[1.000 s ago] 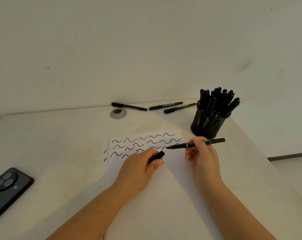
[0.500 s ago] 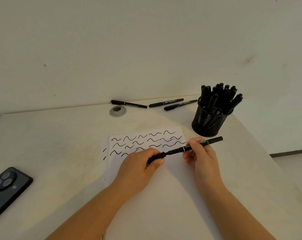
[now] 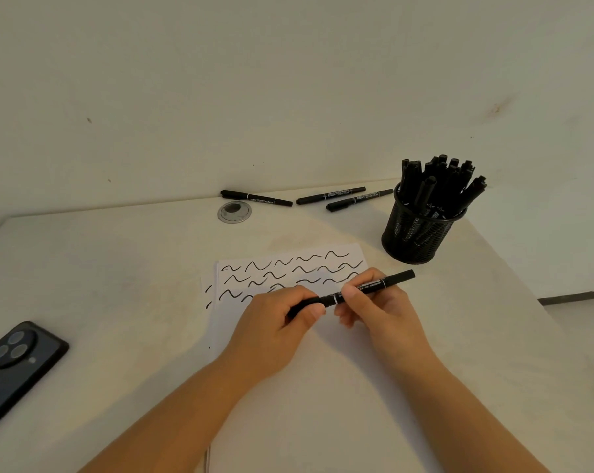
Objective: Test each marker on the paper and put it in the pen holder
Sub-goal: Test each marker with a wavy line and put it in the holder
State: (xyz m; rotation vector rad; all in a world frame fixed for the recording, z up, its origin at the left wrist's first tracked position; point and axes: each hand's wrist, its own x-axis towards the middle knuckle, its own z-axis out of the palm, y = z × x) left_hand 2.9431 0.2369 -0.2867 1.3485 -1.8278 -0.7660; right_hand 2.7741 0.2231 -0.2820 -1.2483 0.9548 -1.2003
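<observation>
Over the white paper (image 3: 322,387), which carries several black wavy test strokes, I hold one black marker (image 3: 374,287) with both hands. My right hand (image 3: 377,305) grips its barrel. My left hand (image 3: 278,322) pinches the cap, which sits on the marker's left end. The black mesh pen holder (image 3: 420,235) stands to the back right, filled with several black markers. Three more markers lie along the table's far edge: one on the left (image 3: 256,198), one in the middle (image 3: 330,195) and one on the right (image 3: 358,199).
A dark phone (image 3: 15,363) lies camera side up at the left edge of the table. A round metal cable grommet (image 3: 234,212) is set into the table near the wall. The table's right edge runs past the holder, with floor beyond it.
The marker's bare tip has gone into the cap held by my left hand. The two hands have come together over the paper.
</observation>
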